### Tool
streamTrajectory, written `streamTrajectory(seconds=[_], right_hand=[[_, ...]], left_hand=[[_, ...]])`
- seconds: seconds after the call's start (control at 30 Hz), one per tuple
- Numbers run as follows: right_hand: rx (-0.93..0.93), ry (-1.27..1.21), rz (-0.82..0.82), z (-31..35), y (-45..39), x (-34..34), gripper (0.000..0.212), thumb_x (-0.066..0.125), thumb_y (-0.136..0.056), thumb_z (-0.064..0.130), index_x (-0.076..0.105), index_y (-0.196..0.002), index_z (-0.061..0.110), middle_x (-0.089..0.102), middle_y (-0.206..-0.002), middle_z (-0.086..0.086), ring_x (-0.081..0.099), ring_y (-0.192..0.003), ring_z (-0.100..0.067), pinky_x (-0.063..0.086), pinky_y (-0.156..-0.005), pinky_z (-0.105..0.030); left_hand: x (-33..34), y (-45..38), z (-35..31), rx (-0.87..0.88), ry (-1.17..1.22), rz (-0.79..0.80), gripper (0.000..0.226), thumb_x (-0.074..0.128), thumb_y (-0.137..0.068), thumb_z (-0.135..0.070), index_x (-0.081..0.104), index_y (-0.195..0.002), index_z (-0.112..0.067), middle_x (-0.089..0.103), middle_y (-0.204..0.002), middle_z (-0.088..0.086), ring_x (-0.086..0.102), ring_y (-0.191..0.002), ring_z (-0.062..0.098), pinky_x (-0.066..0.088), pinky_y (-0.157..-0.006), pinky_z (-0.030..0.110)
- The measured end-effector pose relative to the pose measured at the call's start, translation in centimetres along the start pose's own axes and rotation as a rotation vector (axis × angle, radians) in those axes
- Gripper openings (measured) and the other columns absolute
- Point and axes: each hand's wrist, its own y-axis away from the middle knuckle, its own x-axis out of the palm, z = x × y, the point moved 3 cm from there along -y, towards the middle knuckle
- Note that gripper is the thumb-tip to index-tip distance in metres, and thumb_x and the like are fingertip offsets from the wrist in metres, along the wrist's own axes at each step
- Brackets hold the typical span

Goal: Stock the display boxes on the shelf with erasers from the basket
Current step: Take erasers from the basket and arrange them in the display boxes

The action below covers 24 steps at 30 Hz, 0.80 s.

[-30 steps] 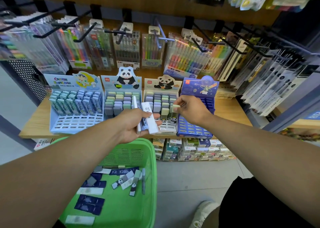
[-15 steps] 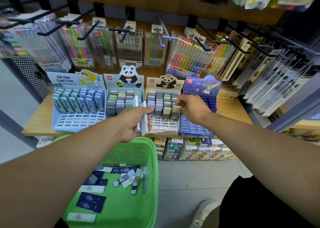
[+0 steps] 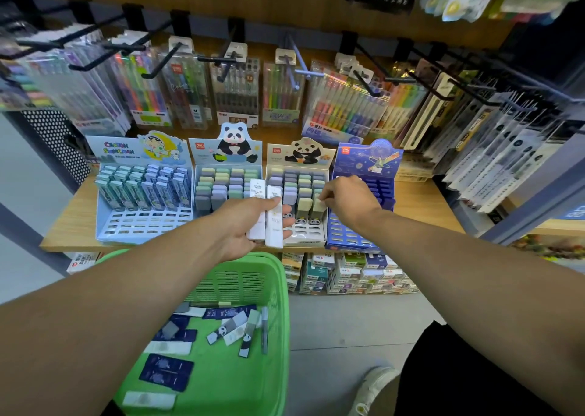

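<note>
Four display boxes stand on the wooden shelf (image 3: 421, 206): a light-blue one (image 3: 144, 194), a panda box (image 3: 226, 184), a second panda box (image 3: 300, 194) and a dark-blue box (image 3: 364, 206). My left hand (image 3: 243, 222) holds two long white erasers (image 3: 267, 213) in front of the panda boxes. My right hand (image 3: 346, 200) pinches a pale eraser (image 3: 318, 206) standing in the front right slot of the second panda box. The green basket (image 3: 278, 320) below holds several loose erasers, white, dark blue and panda-sleeved.
Pen packs hang on black hooks (image 3: 221, 64) above the boxes and reach out toward me. More packs hang at the right (image 3: 506, 149). Small boxes (image 3: 345, 273) are stacked under the shelf. My shoe (image 3: 373, 384) is on the grey floor.
My right hand has lowered the pale eraser into the second panda box's front row. My left hand turned its white erasers upright and shifted slightly.
</note>
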Motion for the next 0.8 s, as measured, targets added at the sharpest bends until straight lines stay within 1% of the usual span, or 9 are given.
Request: streamTrajectory(seconds=[0.07,0.13,0.2,0.23,0.3,0.37,0.43,0.6,0.8], right_hand=[[0.006,0.021,0.004,0.2,0.0,-0.3,0.014,0.065,-0.096,0.012,0.076,-0.103,0.017,0.072,-0.107,-0.008,0.066,-0.099,-0.027,0.055,-0.088,-0.039],[-0.032,-0.029,-0.048,1.2,0.2,-1.1,0.012,0.066,-0.096,0.017,0.077,-0.098,0.017,0.074,-0.098,-0.002,0.066,-0.09,-0.021,0.056,-0.086,-0.039],[-0.025,-0.283,-0.066,2.7,1.0,-2.0,0.018,0.068,-0.096,0.026,0.076,-0.087,0.012,0.072,-0.083,0.001,0.067,-0.077,-0.015,0.058,-0.08,-0.038],[0.013,-0.466,0.008,3.6,1.7,-2.3,0.028,0.07,-0.094,0.034,0.072,-0.083,0.008,0.072,-0.078,-0.002,0.068,-0.071,-0.016,0.059,-0.074,-0.037],[0.089,-0.739,0.297,5.5,3.2,-2.2,0.041,0.073,-0.088,0.048,0.067,-0.084,0.007,0.072,-0.075,-0.011,0.071,-0.067,-0.02,0.06,-0.068,-0.033],[0.098,-0.753,0.522,6.8,4.7,-1.7,0.041,0.079,-0.082,0.046,0.066,-0.09,0.009,0.074,-0.079,-0.011,0.073,-0.072,-0.021,0.061,-0.071,-0.033],[0.083,-0.761,0.589,7.5,5.4,-1.2,0.033,0.084,-0.081,0.032,0.064,-0.093,0.008,0.076,-0.085,-0.013,0.073,-0.077,-0.022,0.063,-0.077,-0.035],[0.191,-0.892,0.455,6.1,4.6,-1.5,0.017,0.078,-0.086,0.007,0.063,-0.093,0.006,0.075,-0.092,-0.018,0.074,-0.077,-0.024,0.062,-0.072,-0.032],[0.168,-1.17,-0.028,0.5,2.4,-4.5,0.012,0.07,-0.093,0.008,0.072,-0.104,0.003,0.076,-0.093,-0.01,0.073,-0.08,-0.018,0.059,-0.072,-0.023]], left_hand=[[-0.1,0.1,0.0,0.002,-0.025,-0.003,0.015,0.059,-0.097,-0.013,0.064,-0.107,-0.004,0.075,-0.101,0.011,0.074,-0.086,0.024,0.062,-0.064,0.039],[-0.2,0.2,-0.1,0.005,-0.036,-0.011,0.015,0.06,-0.096,-0.014,0.066,-0.104,-0.003,0.076,-0.099,0.011,0.075,-0.085,0.023,0.062,-0.063,0.038],[-0.2,0.3,-0.4,0.014,-0.028,-0.034,0.015,0.062,-0.096,-0.015,0.066,-0.103,-0.004,0.076,-0.093,0.014,0.074,-0.085,0.024,0.061,-0.067,0.04],[-0.3,0.3,-0.5,0.027,-0.026,-0.055,0.015,0.063,-0.095,-0.016,0.066,-0.105,-0.005,0.076,-0.09,0.013,0.074,-0.084,0.025,0.06,-0.07,0.04],[-0.6,0.0,-0.9,0.066,-0.018,-0.123,0.021,0.066,-0.093,-0.017,0.065,-0.111,-0.007,0.076,-0.093,0.009,0.072,-0.088,0.025,0.057,-0.082,0.041],[-1.0,-0.4,-1.1,0.084,-0.001,-0.159,0.027,0.069,-0.092,-0.018,0.065,-0.115,-0.005,0.073,-0.104,0.005,0.069,-0.099,0.026,0.05,-0.099,0.044],[-0.9,-0.5,-1.1,0.083,0.019,-0.134,0.024,0.066,-0.093,-0.017,0.067,-0.112,-0.002,0.075,-0.099,0.012,0.073,-0.09,0.027,0.054,-0.094,0.044],[-0.6,-0.5,-1.0,0.108,0.114,-0.136,0.022,0.058,-0.098,-0.012,0.06,-0.118,-0.002,0.073,-0.102,0.019,0.073,-0.087,0.03,0.061,-0.076,0.042],[-0.4,0.2,-0.6,-0.023,0.134,-0.059,0.032,0.048,-0.104,-0.031,0.054,-0.12,-0.005,0.066,-0.107,0.02,0.068,-0.086,0.031,0.061,-0.066,0.042]])
